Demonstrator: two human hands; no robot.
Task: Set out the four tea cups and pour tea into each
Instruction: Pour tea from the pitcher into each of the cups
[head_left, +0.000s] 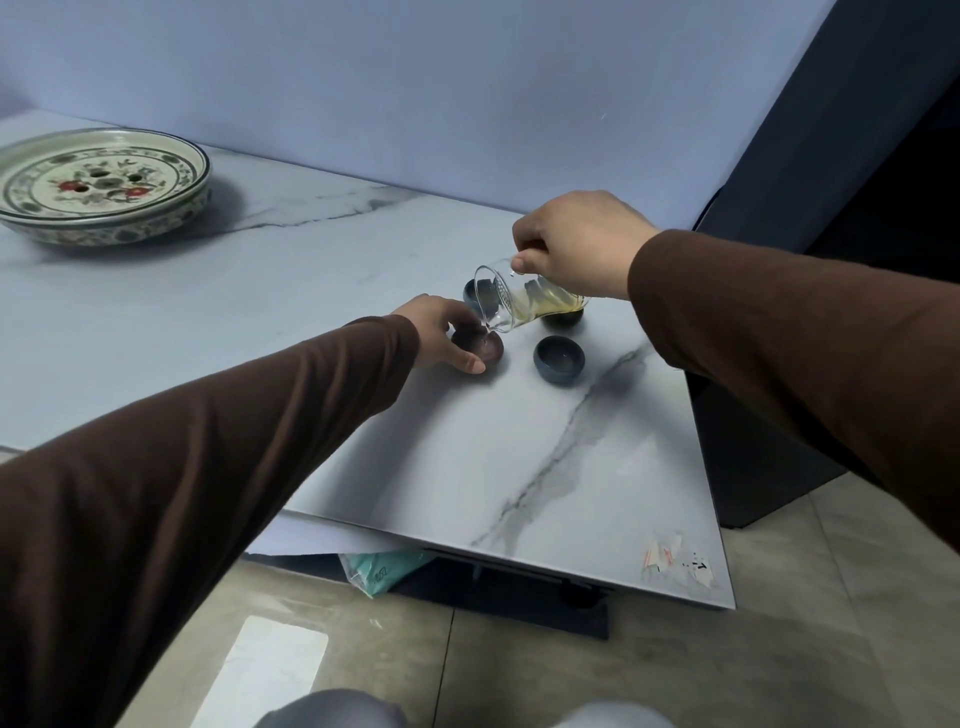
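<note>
Cups sit clustered toward the far right of the marble table (467, 467), near its right edge, with bare slab open in front of them. My left hand (441, 332) pinches the brown cup (485, 349) between thumb and fingers. My right hand (576, 244) grips the tilted glass pitcher (524, 304), spout over that cup. A blue cup (559, 359) stands just beside; two more are partly hidden behind the pitcher. Far left rests a painted dish (104, 182), against a pale wall.
</note>
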